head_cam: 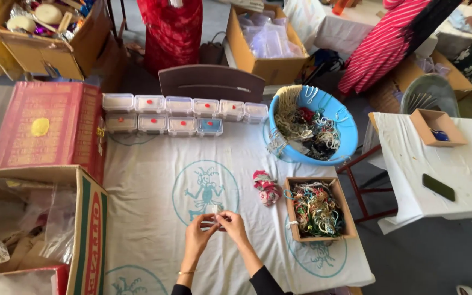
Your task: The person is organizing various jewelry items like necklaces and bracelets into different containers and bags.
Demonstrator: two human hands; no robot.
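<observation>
I am looking down on a table spread with a white cloth printed with blue figures, with boxes all round it. My left hand and right hand meet at the fingertips above the cloth, both pinched shut on a small clear packet. It sits between the two hands, equally near to each, standing up from the fingers. The wooden box of cords lies just to my right, nearer the right hand.

Blue tub, wooden box, clear cases
</observation>
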